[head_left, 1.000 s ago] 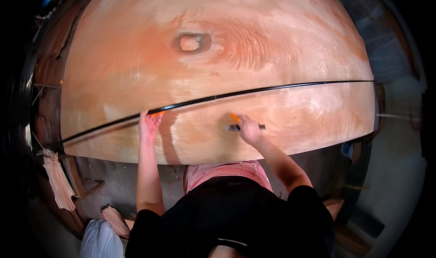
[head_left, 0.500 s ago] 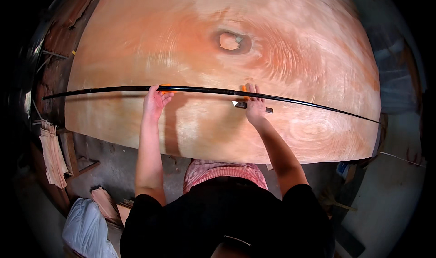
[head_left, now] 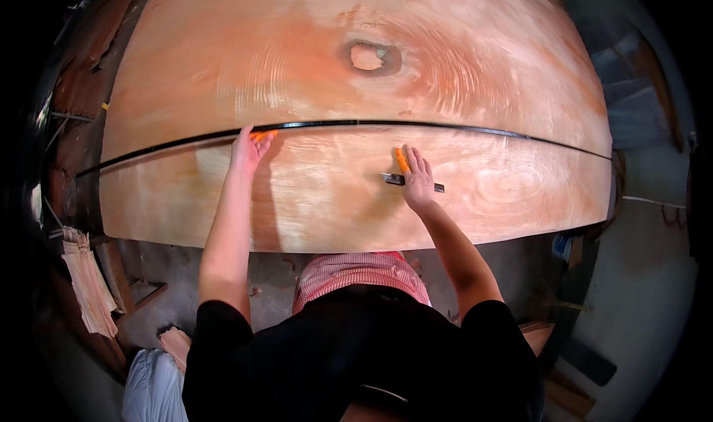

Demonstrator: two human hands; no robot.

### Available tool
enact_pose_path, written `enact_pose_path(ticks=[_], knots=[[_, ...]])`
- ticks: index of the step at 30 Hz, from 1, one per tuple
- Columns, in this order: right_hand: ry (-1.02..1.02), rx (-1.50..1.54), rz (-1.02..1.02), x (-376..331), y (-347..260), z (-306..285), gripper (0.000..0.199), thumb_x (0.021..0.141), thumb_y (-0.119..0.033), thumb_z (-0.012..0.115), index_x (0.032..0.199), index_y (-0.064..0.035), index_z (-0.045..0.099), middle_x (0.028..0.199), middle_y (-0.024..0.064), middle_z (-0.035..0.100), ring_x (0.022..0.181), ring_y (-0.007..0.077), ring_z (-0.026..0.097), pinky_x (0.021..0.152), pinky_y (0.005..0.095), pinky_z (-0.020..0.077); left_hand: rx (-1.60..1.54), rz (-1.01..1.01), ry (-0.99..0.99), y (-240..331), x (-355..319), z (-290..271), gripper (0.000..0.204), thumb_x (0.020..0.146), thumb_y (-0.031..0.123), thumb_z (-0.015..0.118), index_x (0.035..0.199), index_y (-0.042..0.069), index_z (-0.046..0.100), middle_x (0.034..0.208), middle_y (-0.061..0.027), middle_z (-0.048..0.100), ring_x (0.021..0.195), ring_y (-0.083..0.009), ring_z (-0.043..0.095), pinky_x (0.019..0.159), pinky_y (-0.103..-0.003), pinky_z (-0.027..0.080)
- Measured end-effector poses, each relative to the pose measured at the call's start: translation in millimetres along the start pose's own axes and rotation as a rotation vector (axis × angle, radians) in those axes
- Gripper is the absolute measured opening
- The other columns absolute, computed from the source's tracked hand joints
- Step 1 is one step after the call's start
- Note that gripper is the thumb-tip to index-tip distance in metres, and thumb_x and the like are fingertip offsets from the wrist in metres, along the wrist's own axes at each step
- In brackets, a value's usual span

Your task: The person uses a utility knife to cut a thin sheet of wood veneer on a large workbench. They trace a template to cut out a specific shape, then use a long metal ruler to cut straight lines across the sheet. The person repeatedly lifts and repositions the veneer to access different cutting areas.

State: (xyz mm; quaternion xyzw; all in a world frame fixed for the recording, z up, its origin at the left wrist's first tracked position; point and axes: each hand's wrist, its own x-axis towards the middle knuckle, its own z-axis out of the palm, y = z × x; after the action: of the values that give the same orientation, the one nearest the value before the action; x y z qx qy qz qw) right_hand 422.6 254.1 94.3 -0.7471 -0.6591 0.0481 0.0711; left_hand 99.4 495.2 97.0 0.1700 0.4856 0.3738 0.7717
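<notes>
Black strip (head_left: 319,123) has slid toward the knot vs half a sec ago, & the R hand (head_left: 418,183) has pulled back, so the strip no longer crosses its fingers.

Near to far: 1 black top (head_left: 356,333), striped red/white bottoms (head_left: 356,275). Lower L, 1 white bag (head_left: 152,388), the only container I can ID; can't tell what's in it. Past that, a bunch of thin wood offcuts (head_left: 90,281), too overlapped to count.

Then 1 big wood veneer sheet (head_left: 483,88). R arm angles inward, hand palm-down over its near part, fingers stretched fwd & slightly spread, 1 orange finger cover (head_left: 402,161) showing. 1 flat blade w/ dark handle (head_left: 439,188) runs crosswise under that hand; can't tell how it's gripped.

L arm's almost straight, L hand (head_left: 249,152) pinching the strip btwn thumb & fingers, orange there too. Strip spans the sheet side to side, L end past the edge. Farthest: 1 dark-ringed knot (head_left: 368,57).
</notes>
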Motion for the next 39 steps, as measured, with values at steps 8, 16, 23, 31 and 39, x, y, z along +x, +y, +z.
enact_pose_path(ticks=[8,16,23,31,39], knots=[[0.158,-0.011,0.212,-12.4,53.5,13.1,0.041,0.074,-0.005,0.041,0.115,0.0016,0.044,0.135,0.01,0.023,0.124,0.0272,0.022,0.098,0.04,0.0227,1.725,0.817,0.314,-18.7,12.0,28.8,0.051,0.081,0.042,0.046,0.116,0.005,0.042,0.12,-0.0112,0.043,0.104,-0.022,0.046,0.082,-0.039,0.037],[0.091,-0.208,0.373,-35.3,98.4,-6.9,0.058,0.07,-0.001,0.041,0.126,-0.0099,0.034,0.133,0.0123,0.027,0.122,0.0308,0.024,0.096,0.0396,0.0245,2.156,0.893,0.247,-15.8,0.2,-18.4,0.071,0.079,0.052,0.041,0.13,0.005,0.025,0.137,-0.0092,0.02,0.125,-0.0234,0.02,0.101,-0.047,0.012],[0.113,-0.088,0.345,-93.4,73.5,-7.2,0.054,0.072,-0.007,0.039,0.125,-0.0115,0.037,0.132,0.0131,0.029,0.121,0.033,0.026,0.096,0.0408,0.0234,2.103,0.827,0.182,-38.2,-70.7,-48.4,0.073,0.074,0.045,0.052,0.127,0.001,0.027,0.136,-0.011,0.021,0.124,-0.0261,0.022,0.1,-0.048,0.011],[-0.031,-0.034,0.438,-202.2,30.3,0.2,0.049,0.073,-0.002,0.042,0.122,-0.0069,0.039,0.132,0.013,0.029,0.122,0.0321,0.026,0.097,0.0416,0.0246,2.103,0.682,0.112,-102.3,-169.4,-115.2,0.071,0.072,0.038,0.057,0.126,0.0,0.029,0.134,-0.0145,0.023,0.123,-0.0301,0.023,0.1,-0.049,0.013],[0.156,0.158,0.414,-171.6,21.4,-3.1,0.045,0.075,-0.003,0.043,0.12,-0.0051,0.04,0.124,0.0108,0.039,0.117,0.0297,0.034,0.095,0.0397,0.0267,1.69,0.966,0.117,-76.4,-140.0,-76.2,0.055,0.074,0.014,0.053,0.124,0.002,0.033,0.128,-0.0171,0.032,0.108,-0.0339,0.04,0.089,-0.039,0.034]])
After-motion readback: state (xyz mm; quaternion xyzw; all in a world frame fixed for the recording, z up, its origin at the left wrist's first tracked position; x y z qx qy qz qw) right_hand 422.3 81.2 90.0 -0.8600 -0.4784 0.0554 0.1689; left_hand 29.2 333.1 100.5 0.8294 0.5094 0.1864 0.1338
